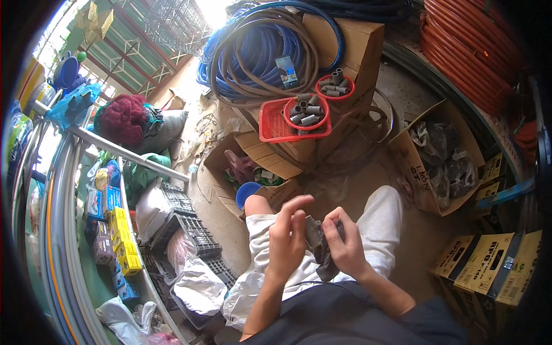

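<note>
In front of my lap my right hand (345, 238) is closed around a dark, crumpled cloth-like piece (326, 265). A grey piece (313, 231), which looks like a short pipe fitting, sits at its upper left side, partly covered. My left hand (286, 237) is beside the grey piece, index finger stretched out and thumb raised apart from it. Whether the left palm touches the grey piece is hidden. Ahead, a round red basket (289, 118) of grey pipe fittings (310, 119) stands in a red rectangular basket (268, 125). Another round red basket (352, 92) holds more fittings.
The baskets rest on a cardboard box (368, 46) beside coiled blue hose (247, 52). Open cartons stand at front left (221, 172) and right (411, 164), the right one with bagged dark items. Black crates (198, 236) line the left; yellow-brown boxes (471, 264) the right. Orange tubing (468, 52) is coiled behind.
</note>
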The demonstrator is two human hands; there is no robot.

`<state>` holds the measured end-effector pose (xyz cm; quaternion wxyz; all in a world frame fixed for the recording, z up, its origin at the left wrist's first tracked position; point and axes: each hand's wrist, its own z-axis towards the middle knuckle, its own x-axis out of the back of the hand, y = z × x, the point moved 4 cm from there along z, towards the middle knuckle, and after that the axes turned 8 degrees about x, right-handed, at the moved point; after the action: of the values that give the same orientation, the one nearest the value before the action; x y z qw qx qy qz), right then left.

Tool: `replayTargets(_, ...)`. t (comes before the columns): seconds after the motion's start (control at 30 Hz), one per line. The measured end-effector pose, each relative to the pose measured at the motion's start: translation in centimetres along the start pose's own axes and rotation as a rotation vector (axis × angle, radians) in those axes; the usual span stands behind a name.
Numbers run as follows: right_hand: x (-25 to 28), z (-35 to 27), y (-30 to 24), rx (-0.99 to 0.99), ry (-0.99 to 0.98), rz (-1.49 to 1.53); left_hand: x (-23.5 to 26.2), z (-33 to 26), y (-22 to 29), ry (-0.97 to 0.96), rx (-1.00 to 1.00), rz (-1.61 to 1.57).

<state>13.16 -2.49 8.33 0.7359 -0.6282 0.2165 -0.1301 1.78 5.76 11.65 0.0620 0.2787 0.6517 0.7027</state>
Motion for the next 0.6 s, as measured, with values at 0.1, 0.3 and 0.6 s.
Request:
replayTargets(0.1, -1.3, 0.1, -1.7, 0.199, -0.099, -0.307, -0.1, 0.6, -1.2, -0.008, 0.1, -0.35)
replayTargets(0.3, -1.7, 3.2, -0.4, -0.082, -0.3, 0.273, -0.5, -2.2, 0.2, 0.123, -0.088, -0.327)
replayTargets(0.6, -1.1, 2.3, 0.7, -0.126, -0.198, 0.362, -1.6, -1.0, -1.1, -0.075, -0.151, -0.384)
